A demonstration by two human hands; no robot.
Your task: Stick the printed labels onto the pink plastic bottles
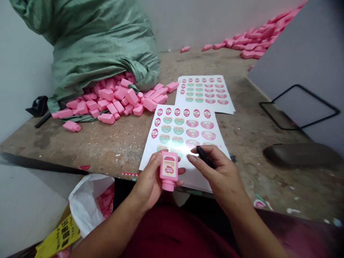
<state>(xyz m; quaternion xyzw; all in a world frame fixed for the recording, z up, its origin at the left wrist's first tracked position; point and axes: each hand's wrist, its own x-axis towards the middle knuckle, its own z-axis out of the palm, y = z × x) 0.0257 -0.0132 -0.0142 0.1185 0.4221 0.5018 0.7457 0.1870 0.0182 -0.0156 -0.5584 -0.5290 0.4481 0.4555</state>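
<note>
The biggest thing in front of me is the scuffed brown surface (115, 143), specked with white bits. On its left sits a fat green sack (107, 43), with a heap of plain pink bottles (106, 94) spilling from its mouth. Right in front of me lies a sheet of stickers (185, 123), ovals in dark pink and arched ones in green and pink, with another sticker sheet (205, 89) just beyond.

My right hand (221, 173) is curled around a short black tool, hovering above the near sheet's right side. My left hand (150, 179) has its thumb along one edge of a pink bottle (168, 176), fingers behind it, over the sheet's near edge. It's a boxy little thing, glossy pink, neck pointing my way. As for that black tool (204, 157), can't tell what it is. Smallest is the bottle's label (169, 165): pale, pink-banded, "BABY" reading upside down from here.
</note>
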